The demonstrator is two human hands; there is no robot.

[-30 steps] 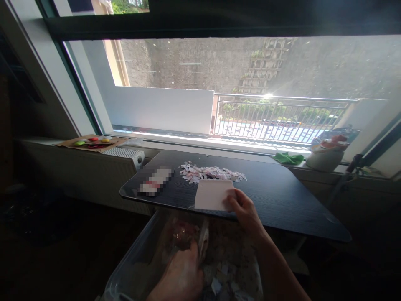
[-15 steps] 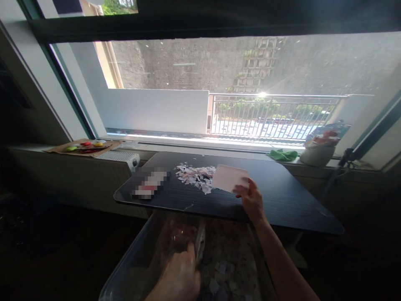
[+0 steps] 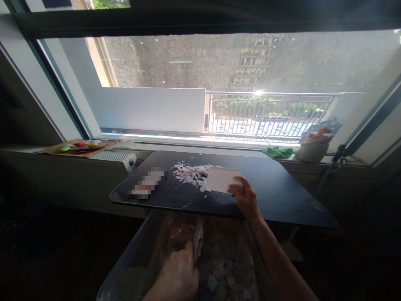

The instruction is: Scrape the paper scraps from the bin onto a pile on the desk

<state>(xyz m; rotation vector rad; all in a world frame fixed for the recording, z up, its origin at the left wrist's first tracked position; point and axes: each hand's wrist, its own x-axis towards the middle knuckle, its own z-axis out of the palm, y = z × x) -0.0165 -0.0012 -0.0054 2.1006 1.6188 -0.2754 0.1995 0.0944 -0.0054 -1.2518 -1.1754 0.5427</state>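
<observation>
In my right hand (image 3: 246,198), a pale rectangular card (image 3: 222,179) is gripped between thumb and fingers at its right end. Its left edge meets the right side of a heap of small white paper scraps (image 3: 191,173) on the dark tabletop (image 3: 282,196). My left hand (image 3: 177,271) is down in a clear plastic bin (image 3: 122,255) below the table's front edge. Its fingers are curled beside a pale upright edge (image 3: 198,240) there; deep shadow hides what they hold. More scraps (image 3: 219,276) lie in the right part of the bin.
A blurred-out item (image 3: 147,184) lies on the table's left part. On the sill are a green cloth (image 3: 278,152), a pale pot (image 3: 311,150) with things in it, and a brown sheet (image 3: 70,147) bearing colourful items. A large window stands behind the table.
My right hand and the card have shifted slightly left, closer against the scrap heap. My left hand stays in the bin. The whole view has moved a little.
</observation>
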